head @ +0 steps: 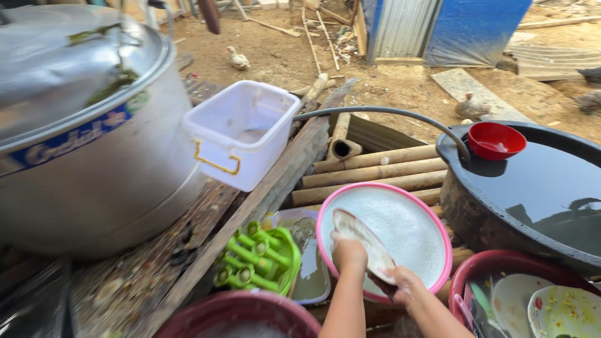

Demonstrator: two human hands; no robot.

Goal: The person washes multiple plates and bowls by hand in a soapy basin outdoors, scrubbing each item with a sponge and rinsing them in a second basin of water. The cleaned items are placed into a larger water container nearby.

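Presently, left hand (349, 253) and right hand (405, 285) each clasp an edge of the pale plate (363, 244) above the foamy pink basin (438, 219); advisable: firm grip, plate kept low over suds.

The big metal pot (81, 131) ran off the edge at nine o'clock. The dark water tub (532, 194) was cut at three o'clock. Foam hid the bottom of the pink basin (391, 235). Both forearms left the edge at six o'clock, and the right hand (404, 286) covered part of the plate (363, 241).
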